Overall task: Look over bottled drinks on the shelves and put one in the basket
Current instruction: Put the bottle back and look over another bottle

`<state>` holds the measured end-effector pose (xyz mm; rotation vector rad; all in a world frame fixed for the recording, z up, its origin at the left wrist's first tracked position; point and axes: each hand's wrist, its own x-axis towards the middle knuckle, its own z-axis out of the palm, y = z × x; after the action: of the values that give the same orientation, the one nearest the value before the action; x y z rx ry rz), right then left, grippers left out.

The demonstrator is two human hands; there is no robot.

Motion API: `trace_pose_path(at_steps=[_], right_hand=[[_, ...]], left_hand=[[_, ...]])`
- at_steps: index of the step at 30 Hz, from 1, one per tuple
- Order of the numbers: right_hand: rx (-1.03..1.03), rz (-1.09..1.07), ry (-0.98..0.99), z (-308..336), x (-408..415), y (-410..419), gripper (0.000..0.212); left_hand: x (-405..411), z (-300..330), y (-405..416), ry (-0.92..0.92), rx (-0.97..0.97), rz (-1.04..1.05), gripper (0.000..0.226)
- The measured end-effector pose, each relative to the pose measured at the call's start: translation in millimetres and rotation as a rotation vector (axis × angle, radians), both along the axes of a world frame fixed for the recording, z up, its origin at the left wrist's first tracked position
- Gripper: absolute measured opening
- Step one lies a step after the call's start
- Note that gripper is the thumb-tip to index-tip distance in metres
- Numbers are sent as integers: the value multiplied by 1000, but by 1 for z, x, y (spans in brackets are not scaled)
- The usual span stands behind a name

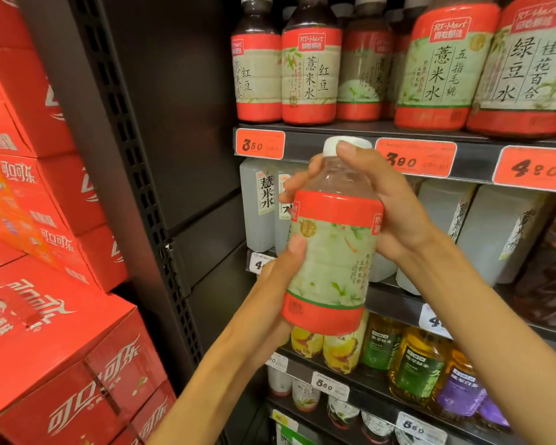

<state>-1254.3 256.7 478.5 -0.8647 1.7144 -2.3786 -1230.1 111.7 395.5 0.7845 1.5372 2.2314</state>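
Observation:
I hold a bottle [331, 248] upright in front of the shelves; it has a white cap, pale liquid and a red and green label. My left hand [270, 284] grips its lower half from the left, thumb on the label. My right hand [385, 203] grips the neck and shoulder from the right, with a fingertip on the cap. Similar bottles [308, 72] stand in rows on the top shelf [334, 130]. The basket is out of sight.
Red price tags [260, 144] line the shelf edges. White square bottles [259, 203] fill the middle shelf, green and yellow tea bottles [414, 364] the lower ones. Stacked red cola cartons [45, 316] stand at the left beside a dark shelf upright [135, 171].

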Motion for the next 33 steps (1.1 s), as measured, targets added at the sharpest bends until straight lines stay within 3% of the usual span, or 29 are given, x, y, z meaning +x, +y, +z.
trace_pose_path(at_steps=[4,8,11,14,18,24,27,30,33], right_hand=[[58,-121,-30,0,-6,2,25],[179,-360,-73,0,-9,3,26],[280,-320,-59,4,-8,5,32],[308,-191,-39,7,-8,9,36],[100,1,-87,5,-8,6,27],[119,-253,-41,3,-7,0,24],[154,-379,-39,3,-5,-2,24],[238,-375,10,8,-4,0,27],[255,-270,64,11,-3,6,31]], left_hand=[[-2,2,1,1,-50,98,50],[-1,1,0,117,-252,225,72],[0,-3,1,144,-327,221,73],[-1,-2,-3,80,-236,95,69],[3,-2,-4,-9,-110,-72,75],[1,0,-10,-21,-141,58,101],[2,2,-5,74,-248,171,91],[2,2,0,85,-245,213,71],[4,5,-5,50,-134,118,82]])
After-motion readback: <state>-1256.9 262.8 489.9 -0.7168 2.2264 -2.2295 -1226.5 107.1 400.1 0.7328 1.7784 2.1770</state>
